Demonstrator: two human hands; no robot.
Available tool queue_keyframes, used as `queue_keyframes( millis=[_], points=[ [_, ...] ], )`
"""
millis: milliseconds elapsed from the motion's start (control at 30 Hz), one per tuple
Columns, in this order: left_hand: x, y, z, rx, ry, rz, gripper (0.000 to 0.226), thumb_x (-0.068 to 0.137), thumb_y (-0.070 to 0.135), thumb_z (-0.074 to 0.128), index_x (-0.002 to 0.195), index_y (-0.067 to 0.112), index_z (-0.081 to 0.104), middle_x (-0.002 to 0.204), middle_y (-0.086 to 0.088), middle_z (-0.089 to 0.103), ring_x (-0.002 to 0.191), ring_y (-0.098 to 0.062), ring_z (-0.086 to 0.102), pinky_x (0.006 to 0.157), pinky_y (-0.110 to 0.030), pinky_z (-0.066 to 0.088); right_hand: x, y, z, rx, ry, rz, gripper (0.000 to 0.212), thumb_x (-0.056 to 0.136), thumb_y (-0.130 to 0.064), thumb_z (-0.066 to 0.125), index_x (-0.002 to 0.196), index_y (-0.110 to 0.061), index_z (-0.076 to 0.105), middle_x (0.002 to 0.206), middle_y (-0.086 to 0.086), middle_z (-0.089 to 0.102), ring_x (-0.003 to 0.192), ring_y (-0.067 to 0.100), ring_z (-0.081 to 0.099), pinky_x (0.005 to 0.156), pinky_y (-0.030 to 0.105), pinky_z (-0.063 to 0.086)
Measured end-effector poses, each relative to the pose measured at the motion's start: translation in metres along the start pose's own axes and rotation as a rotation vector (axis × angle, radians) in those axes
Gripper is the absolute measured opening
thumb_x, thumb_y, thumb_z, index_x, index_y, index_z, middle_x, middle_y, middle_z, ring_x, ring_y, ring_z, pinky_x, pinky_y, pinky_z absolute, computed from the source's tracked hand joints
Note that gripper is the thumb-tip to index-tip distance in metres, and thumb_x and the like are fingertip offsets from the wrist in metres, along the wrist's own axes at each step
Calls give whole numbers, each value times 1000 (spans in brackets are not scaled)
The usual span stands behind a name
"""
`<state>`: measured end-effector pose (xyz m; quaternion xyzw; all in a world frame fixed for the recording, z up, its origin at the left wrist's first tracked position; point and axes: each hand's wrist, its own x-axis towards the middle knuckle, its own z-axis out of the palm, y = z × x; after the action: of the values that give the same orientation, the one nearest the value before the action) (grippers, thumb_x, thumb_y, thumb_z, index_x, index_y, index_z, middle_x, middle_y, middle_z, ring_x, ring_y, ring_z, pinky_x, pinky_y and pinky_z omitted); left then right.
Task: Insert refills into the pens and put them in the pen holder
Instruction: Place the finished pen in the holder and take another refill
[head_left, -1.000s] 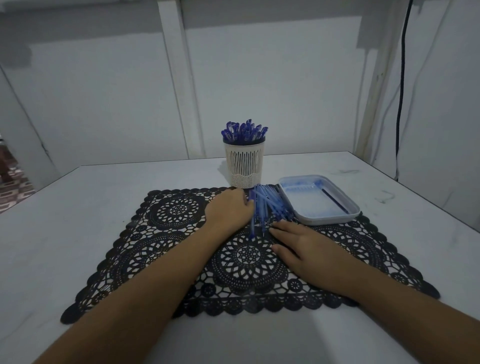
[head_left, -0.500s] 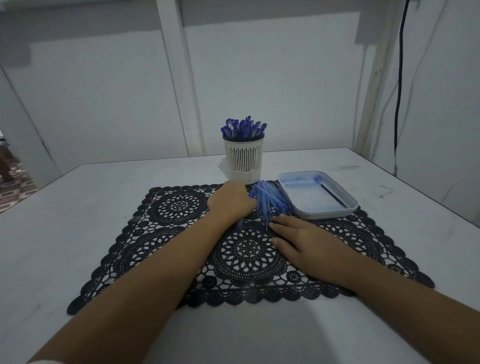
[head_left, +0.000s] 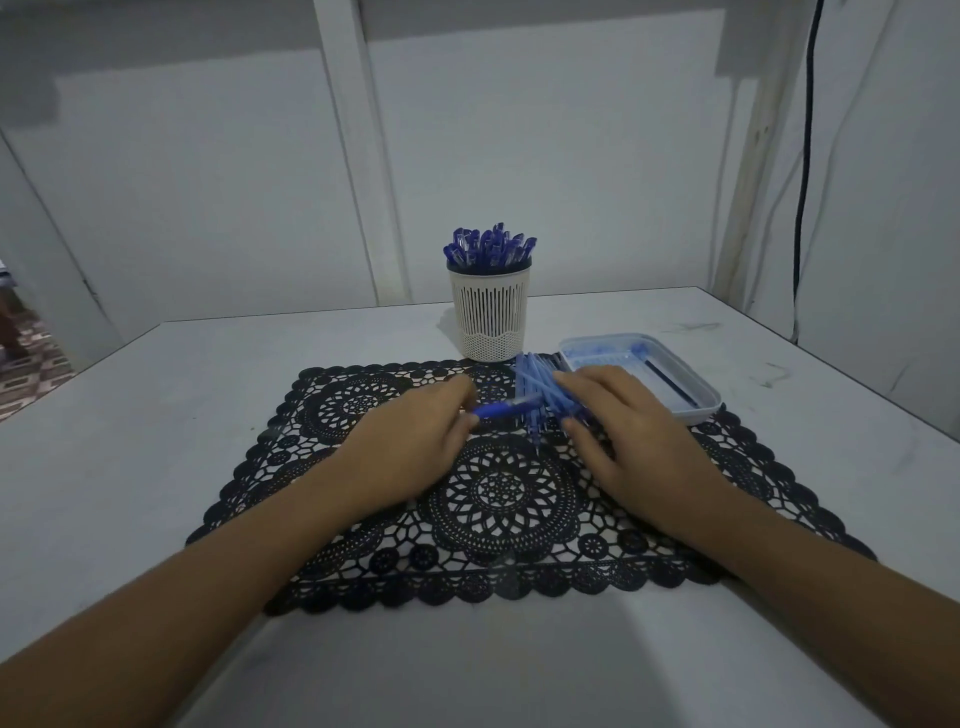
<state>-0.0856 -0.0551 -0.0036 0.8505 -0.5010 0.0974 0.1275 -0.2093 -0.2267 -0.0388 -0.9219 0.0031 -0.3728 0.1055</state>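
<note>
Pick-up step. Left hand (head_left: 410, 447) fingers pinch one pen (head_left: 501, 409); right hand (head_left: 623, 431) fingers rest on the pile (head_left: 535, 376), grasp not discernible. Next, probably: draw refill, align to barrel.

Grip for reference: left hand (head_left: 415, 447) pinching a blue pen (head_left: 506, 409). Pale grey table (head_left: 156, 415), matte. Directly beneath the grip, a black lace mat (head_left: 363, 405), flat, reaching well out to both sides. Beyond the grip, at the mat's far edge, a white slotted pen holder (head_left: 488, 322), upright. Right of the grip, a shallow pale tray (head_left: 701, 417), near corner overlapping the mat. Farther right, dark scuffs (head_left: 691, 327) on bare tabletop.
</note>
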Motion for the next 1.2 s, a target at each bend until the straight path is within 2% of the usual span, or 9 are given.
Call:
queue_keyframes(
  millis=[100,167,267,433,567,733,867,1067,1200],
  points=[
    [-16,2,6,3,43,126,13,96,32,40,104,24,46,84,15,46,67,-3,43,56,-15,31,1,-4,6,-162,-100,-116,51,85,-37,41,121,-2,54,115,13,60,99,27,59,80,38,53],
    [-20,0,12,-13,95,165,17,96,34,40,106,24,49,86,16,47,67,-1,43,58,-14,31,3,-6,9,-187,-178,-139,51,84,-40,40,117,-5,57,106,10,64,89,26,63,70,39,55],
    [-21,-4,19,-20,176,233,30,92,38,36,105,21,57,88,13,56,72,0,46,61,-19,40,5,-9,11,-104,-261,-166,38,88,-34,43,110,-8,60,93,8,65,80,25,62,67,40,54],
    [-23,-6,22,-23,248,307,32,90,34,39,103,16,62,87,8,62,75,-3,53,59,-18,45,6,-11,12,-144,-251,-254,21,87,-22,43,96,-10,59,80,3,60,66,18,56,58,28,46],
    [-25,-4,21,-29,259,318,32,91,33,39,104,15,62,88,7,62,75,-6,56,58,-23,49,6,-15,9,-135,-279,-252,28,87,-26,33,94,-11,56,79,2,56,63,17,52,53,28,42],
    [-27,-4,19,-71,239,361,31,93,31,39,103,13,62,87,6,61,77,-3,49,67,-15,40,7,-18,2,-142,-286,-286,34,92,-37,28,88,-16,54,70,-3,58,54,17,53,45,28,44],
    [-28,-2,17,-62,224,398,29,94,29,40,102,12,62,85,5,60,76,-3,47,70,-12,35,5,-19,-4,-115,-261,-320,31,92,-36,37,79,-16,56,51,-6,51,38,15,44,40,20,27],
    [-29,-5,16,-63,219,404,27,94,29,41,103,14,62,87,7,59,76,-2,49,68,-16,41,7,-10,-7,-80,-224,-305,35,87,-48,42,86,-23,67,45,-6,53,36,9,44,39,16,28],
    [-27,-10,17,-18,239,332,29,93,32,39,103,15,61,87,7,60,75,-3,51,67,-15,39,6,-11,-8,-100,-269,-129,49,89,-58,23,98,-22,55,73,-8,60,62,11,55,53,24,40]
  ],
)
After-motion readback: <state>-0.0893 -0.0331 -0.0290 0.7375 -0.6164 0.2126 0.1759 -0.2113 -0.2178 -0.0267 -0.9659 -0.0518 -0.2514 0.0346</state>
